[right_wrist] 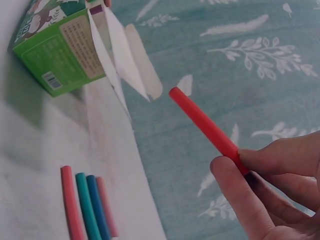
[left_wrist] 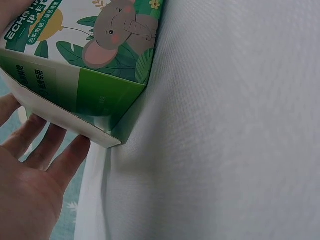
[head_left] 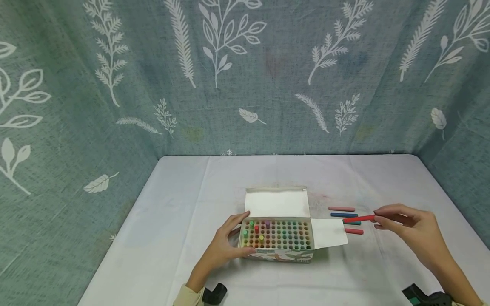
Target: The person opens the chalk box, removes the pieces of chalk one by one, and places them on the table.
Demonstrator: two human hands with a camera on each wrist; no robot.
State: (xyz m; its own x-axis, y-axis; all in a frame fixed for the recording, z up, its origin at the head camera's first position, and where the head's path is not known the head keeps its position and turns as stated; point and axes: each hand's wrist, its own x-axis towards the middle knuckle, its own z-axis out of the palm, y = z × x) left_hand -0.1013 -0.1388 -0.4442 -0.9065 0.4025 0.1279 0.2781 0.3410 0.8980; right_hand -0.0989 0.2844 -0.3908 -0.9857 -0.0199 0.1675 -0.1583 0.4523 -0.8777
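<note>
My right hand (head_left: 411, 225) pinches a red chalk stick (right_wrist: 205, 125) by one end between thumb and fingers. Held above the table, the stick points left toward the box. My left hand (head_left: 226, 244) holds the left end of an open chalk box (head_left: 283, 256), thumb along the front and fingers at the side and back. In the left wrist view those fingers touch a raised cardboard flap (left_wrist: 55, 112). Several chalk sticks, green, red, purple and yellow (head_left: 261, 239), stand in holes at the box's left part; many other holes hold nothing.
Right of the box lie a pink stick (head_left: 342, 209), a blue stick (head_left: 344, 215), a teal stick (right_wrist: 87, 207) and a red-pink stick (head_left: 354, 231). The box's lid (head_left: 277, 202) stands up behind, its side flap (head_left: 330, 233) sticks out right. Leaf-patterned cloth (head_left: 275, 119) surrounds the white table (head_left: 191, 187).
</note>
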